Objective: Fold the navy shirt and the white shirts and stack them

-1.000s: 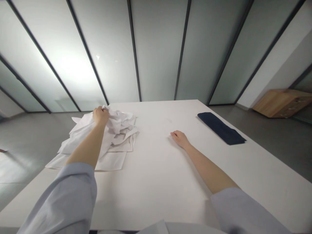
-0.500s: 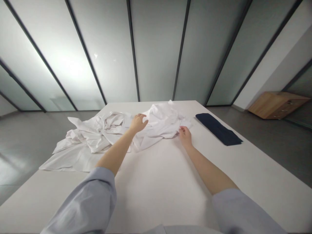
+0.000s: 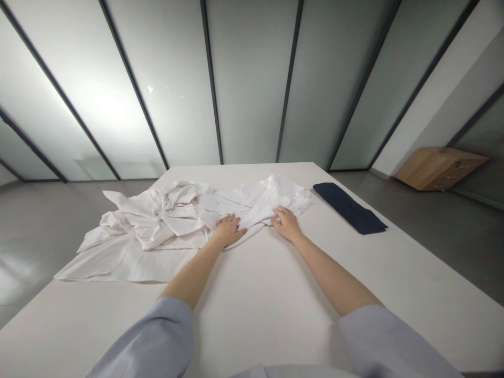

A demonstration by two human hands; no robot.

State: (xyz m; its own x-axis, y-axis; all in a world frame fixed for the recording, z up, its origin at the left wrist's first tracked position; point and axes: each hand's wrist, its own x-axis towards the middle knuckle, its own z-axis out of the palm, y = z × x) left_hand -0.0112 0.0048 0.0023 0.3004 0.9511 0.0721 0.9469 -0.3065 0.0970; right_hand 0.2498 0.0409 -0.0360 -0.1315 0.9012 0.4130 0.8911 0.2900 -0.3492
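Note:
A crumpled white garment (image 3: 260, 197) lies across the middle of the white table (image 3: 260, 299); its exact kind cannot be made out. My left hand (image 3: 228, 230) rests with spread fingers on its near left part. On its near right edge lies my right hand (image 3: 286, 223), fingers stretched out and palm down. Left of my left hand is a heap of rumpled white clothes (image 3: 157, 218), whose loose folds reach the table's left side. Where the heap ends and the garment begins is hard to tell.
A folded dark navy cloth (image 3: 348, 207) lies flat near the table's right edge. Beyond the table stands a frosted glass partition (image 3: 252, 84) with dark frames. A wooden drawer cabinet (image 3: 437, 168) is on the floor at the right.
My left hand has come down and nearer onto the white garment. My right hand has moved slightly left and uncurled to lie on it. The garment's raised far part has sunk flatter.

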